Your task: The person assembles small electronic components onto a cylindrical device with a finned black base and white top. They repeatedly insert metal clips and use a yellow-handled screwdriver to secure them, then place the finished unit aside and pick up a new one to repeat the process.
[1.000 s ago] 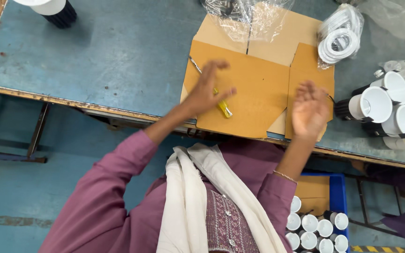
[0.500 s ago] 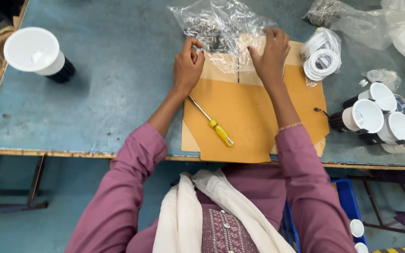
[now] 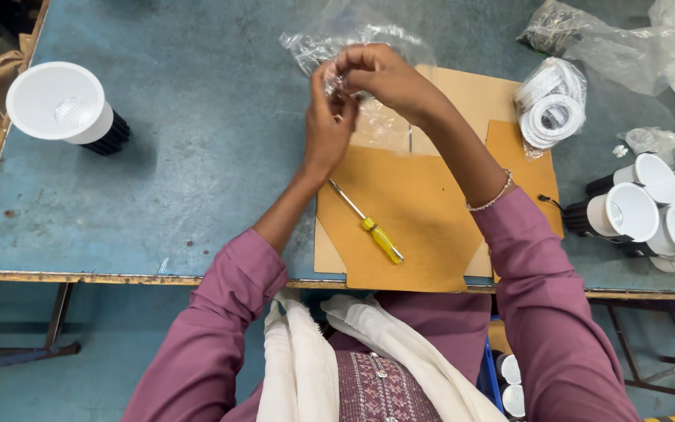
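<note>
Nearest the body, a screwdriver (image 3: 369,222) with a yellow handle lies untouched on the cardboard (image 3: 423,234), its long axis slanting from the handle near the desk (image 3: 197,156) edge up and left toward the hands. Above it, both hands meet over the far end of the cardboard. The left hand (image 3: 328,129) rises from below, the right hand (image 3: 388,78) reaches in from above and to the right, and their fingers (image 3: 336,84) pinch together on a small clear part, too small to identify. It sits between the two sets of fingertips, just above a clear plastic bag (image 3: 353,43) lying on the desk beyond. The right hand covers it from the far side, the left from the near side. To the right lie white rings (image 3: 552,105) in a bag and, nearer, black-and-white lamp cups (image 3: 642,207); far left stands one larger cup (image 3: 60,105).
</note>
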